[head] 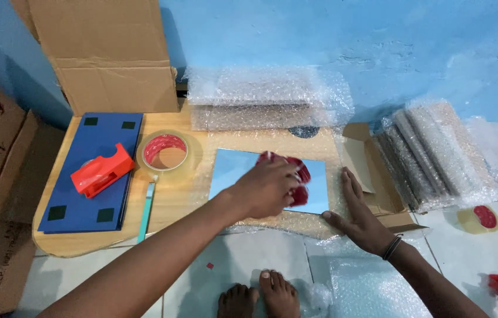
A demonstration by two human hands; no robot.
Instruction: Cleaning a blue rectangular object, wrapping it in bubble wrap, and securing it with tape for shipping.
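Resting on a sheet of bubble wrap (296,222) spread over the low wooden tabletop (172,200), a square mirror (231,171) lay flat. The left hand (266,188) was closed around a red cloth (301,179) pressed on the glass. The right hand (358,215) lay open and flat, fingers extended, at the mirror's right edge. A tape roll (165,152) sat well to the left.
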